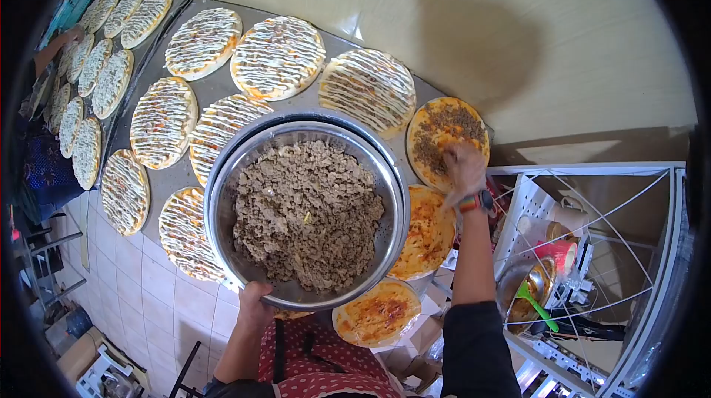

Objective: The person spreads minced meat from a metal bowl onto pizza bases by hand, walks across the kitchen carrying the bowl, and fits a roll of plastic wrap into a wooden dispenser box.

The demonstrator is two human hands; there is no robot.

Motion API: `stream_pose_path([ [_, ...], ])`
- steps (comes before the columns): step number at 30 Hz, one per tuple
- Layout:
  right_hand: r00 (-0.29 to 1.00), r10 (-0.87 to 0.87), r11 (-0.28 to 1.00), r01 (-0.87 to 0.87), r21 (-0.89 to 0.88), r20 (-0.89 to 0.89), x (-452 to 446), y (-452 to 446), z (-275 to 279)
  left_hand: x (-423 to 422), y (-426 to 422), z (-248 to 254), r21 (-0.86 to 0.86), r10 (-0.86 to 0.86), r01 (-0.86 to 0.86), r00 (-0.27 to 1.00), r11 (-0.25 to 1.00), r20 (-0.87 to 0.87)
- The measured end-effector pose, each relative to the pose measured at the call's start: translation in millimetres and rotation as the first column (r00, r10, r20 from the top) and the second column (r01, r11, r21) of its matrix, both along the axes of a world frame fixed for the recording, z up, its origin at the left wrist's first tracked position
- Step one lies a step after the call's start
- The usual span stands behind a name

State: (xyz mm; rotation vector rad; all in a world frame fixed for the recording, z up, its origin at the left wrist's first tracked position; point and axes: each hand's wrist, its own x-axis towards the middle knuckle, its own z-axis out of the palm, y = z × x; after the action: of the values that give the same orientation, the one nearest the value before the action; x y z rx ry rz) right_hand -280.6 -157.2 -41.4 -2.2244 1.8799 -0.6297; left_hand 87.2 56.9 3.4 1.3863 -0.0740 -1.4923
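Note:
My left hand [255, 305] grips the near rim of a large steel bowl [215, 209] filled with crumbled brown meat [307, 213]. Over a round flatbread [421, 157] at the right end of the table is my right hand [465, 167], blurred, its fingers pointing down at the bread. Crumbled meat covers part of that bread around an orange sauced patch. Two flatbreads nearer me, one [426, 239] beside the bowl and one [376, 313] below it, show only orange sauce. What my right fingers hold cannot be made out.
Several white-striped flatbreads [278, 57] lie on the grey table [167, 42] and on another at far left. A person's arm [59, 44] reaches in there. At right stands a white metal rack [592, 170] with a steel bowl and green spatula [539, 309]. A wall runs behind.

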Motion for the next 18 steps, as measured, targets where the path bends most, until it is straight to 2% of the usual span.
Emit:
stream_pose_path([
  [2,0.997,-0.078,0.997,0.078,-0.009,0.008,3.5,-13.3,6.0,-0.5,2.6,-0.6,0.031,-0.035,0.035,0.999,0.999,-0.023],
  [5,1.0,-0.004,0.994,0.007,-0.106,0.023,10.6,-30.6,1.4,-3.5,1.5,-2.7,0.044,-0.033,0.036,0.998,0.998,-0.054],
  [7,0.997,0.043,0.988,-0.053,-0.147,-0.07,11.7,-31.9,-10.6,-9.7,-1.3,1.1,0.04,-0.012,0.015,0.997,0.999,-0.073],
  [11,0.992,0.083,0.994,-0.089,-0.06,-0.098,13.6,-3.4,-7.2,-6.4,2.4,0.1,0.026,-0.027,0.028,0.999,0.999,-0.041],
  [14,0.989,0.143,0.99,-0.143,0.004,-0.033,21.3,25.5,4.1,-10.2,-1.4,8.2,0.026,-0.049,0.05,0.998,0.998,-0.027],
  [16,0.992,0.031,0.999,-0.026,0.039,-0.119,22.9,42.1,5.5,-15.2,-5.9,15.4,0.037,-0.042,0.042,0.999,0.998,-0.002],
  [18,0.993,0.036,0.999,-0.036,0.005,-0.108,10.1,43.1,-0.2,-17.9,-7.8,17.5,0.084,0.012,-0.014,1.0,0.996,0.023],
])
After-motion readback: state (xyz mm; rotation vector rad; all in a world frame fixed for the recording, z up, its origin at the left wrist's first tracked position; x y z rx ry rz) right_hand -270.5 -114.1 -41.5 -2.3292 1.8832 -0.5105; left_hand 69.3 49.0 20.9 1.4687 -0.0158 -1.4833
